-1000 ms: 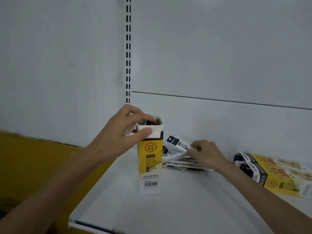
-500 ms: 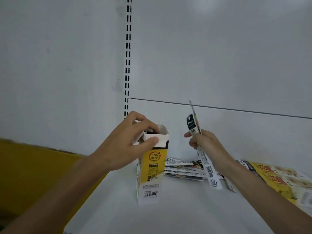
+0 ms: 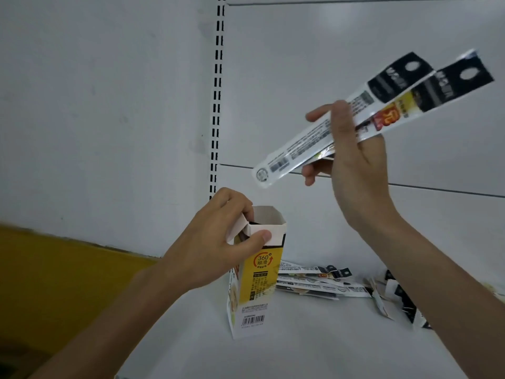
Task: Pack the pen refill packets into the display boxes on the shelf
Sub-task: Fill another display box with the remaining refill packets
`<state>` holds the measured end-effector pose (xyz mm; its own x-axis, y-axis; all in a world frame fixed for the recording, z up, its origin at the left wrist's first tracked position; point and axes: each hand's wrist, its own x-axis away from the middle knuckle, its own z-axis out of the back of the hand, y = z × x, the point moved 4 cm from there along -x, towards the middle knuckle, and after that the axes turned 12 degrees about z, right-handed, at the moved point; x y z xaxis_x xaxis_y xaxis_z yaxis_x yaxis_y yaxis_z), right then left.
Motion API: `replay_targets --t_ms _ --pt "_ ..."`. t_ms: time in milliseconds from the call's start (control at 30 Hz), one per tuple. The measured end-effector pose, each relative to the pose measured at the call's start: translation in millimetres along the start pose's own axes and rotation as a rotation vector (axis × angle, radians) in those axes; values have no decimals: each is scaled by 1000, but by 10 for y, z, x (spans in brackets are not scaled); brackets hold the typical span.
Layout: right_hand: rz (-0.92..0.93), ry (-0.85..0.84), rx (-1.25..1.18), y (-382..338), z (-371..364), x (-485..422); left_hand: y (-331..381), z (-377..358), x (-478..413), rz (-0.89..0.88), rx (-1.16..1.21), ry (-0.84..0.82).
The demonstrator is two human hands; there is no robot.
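Overhead, right hand [image 3: 355, 160] pinches two glossy packets [image 3: 369, 116].

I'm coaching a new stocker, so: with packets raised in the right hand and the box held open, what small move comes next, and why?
Probably tip the refill packets so their lower end points down over the display box. The right hand pinches them slanted, above and right of the box, while the left hand holds its flap back, leaving the top open.
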<state>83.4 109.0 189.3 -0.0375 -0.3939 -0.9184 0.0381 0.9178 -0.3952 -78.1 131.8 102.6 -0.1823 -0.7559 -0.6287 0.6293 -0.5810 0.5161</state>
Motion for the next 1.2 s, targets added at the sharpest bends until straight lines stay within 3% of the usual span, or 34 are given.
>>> replay_targets --t_ms 100,267,433,533,667,800,933,1000,1100,1200 --pt "98 -182 215 17 -121 63 11 4 14 10 -9 12" --pt "139 -305 394 72 -131 102 -22 21 38 41 -51 59" --pt "-223 -633 495 274 -203 232 38 10 58 3 -33 74" --pt "-328 -564 398 315 -125 234 24 2 57 40 -15 84" --pt "-274 -443 303 298 -45 230 18 -27 51 90 82 51" --pt "-184 -489 369 346 -50 297 40 -61 20 50 48 25" --pt "-173 -338 441 584 136 388 -16 -63 -6 80 46 4" --pt "-221 -458 635 834 270 530 -53 -62 -12 103 89 -4" --pt "-446 -837 854 1308 458 904 -76 -70 -25 106 111 -18" --pt "-540 -935 914 1556 563 1119 -85 -90 -38 104 106 -26"
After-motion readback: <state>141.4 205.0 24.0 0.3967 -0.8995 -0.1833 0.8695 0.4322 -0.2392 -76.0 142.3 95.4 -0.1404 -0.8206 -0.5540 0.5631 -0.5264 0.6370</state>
